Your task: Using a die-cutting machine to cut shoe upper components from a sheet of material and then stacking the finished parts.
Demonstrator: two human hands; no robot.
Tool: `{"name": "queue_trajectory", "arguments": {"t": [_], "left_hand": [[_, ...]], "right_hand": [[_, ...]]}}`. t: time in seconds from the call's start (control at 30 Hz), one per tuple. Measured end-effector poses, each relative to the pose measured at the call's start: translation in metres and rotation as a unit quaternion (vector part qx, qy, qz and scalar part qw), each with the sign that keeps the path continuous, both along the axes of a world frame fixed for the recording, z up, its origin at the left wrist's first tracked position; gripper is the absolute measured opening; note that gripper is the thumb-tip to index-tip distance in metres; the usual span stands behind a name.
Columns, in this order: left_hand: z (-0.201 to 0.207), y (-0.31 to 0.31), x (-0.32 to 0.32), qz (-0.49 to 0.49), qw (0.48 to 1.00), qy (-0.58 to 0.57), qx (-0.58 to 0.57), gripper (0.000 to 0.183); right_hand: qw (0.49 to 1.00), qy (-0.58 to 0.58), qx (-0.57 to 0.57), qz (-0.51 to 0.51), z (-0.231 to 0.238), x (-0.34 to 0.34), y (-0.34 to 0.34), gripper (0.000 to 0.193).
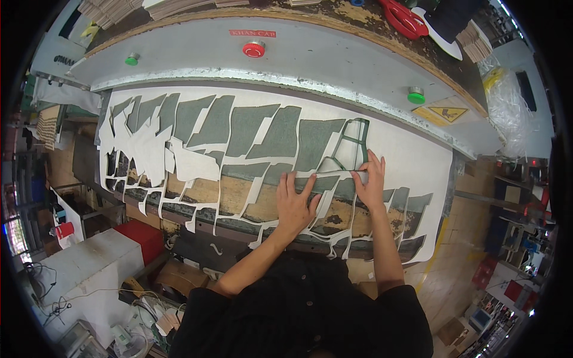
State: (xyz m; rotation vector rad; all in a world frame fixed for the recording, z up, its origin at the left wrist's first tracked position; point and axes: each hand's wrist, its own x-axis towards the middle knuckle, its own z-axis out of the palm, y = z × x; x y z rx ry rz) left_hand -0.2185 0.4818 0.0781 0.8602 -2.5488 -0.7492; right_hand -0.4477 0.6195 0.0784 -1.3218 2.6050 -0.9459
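Observation:
A white sheet [418,173], with rows of shaped holes cut through it, lies across the press bed. On it, right of the middle, stands a green-edged cutting die [362,141], an open frame with cross bars. My right hand [372,182] is at the die's near right corner, fingers along its right side and thumb by its near edge. Fingers spread, my left hand [293,206] presses flat on the sheet's strips just left of the die's near edge. Loose white cut pieces [143,146] lie in a heap on the sheet's left part.
Beyond the sheet runs the grey press beam [328,62] with a red stop button [253,49] and green buttons [416,94]. Red-handled scissors [403,19] and stacked pieces [113,11] lie on top. A grey cabinet [89,280] stands at the left.

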Motion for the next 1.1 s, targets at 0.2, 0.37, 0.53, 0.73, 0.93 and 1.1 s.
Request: {"name": "queue_trajectory", "arguments": {"t": [0.2,0.37,0.53,0.73,0.93,1.1], "left_hand": [[0.001,-0.002,0.001,-0.002,1.0,0.0,0.007,0.06],[0.013,-0.008,-0.001,-0.007,1.0,-0.009,0.01,0.06],[0.042,-0.037,0.002,-0.061,0.998,-0.004,0.035,0.056],[0.06,-0.073,0.023,-0.085,0.986,0.046,0.132,0.034],[0.068,-0.068,0.024,-0.164,0.981,0.002,0.106,0.03],[0.086,-0.065,0.029,-0.085,0.991,0.049,0.094,0.041]], "right_hand": [[1.0,0.001,0.002,0.006,-0.001,-0.001,0.0,0.025],[1.0,0.011,0.008,0.013,0.003,-0.005,0.0,0.026],[0.997,-0.073,-0.024,-0.001,0.041,-0.013,-0.011,0.044],[0.993,0.031,-0.096,-0.055,0.099,-0.062,-0.045,0.03],[0.994,-0.081,-0.02,-0.077,0.181,-0.109,-0.093,0.043],[0.985,-0.163,0.022,-0.045,0.147,-0.039,-0.053,0.037]]}}
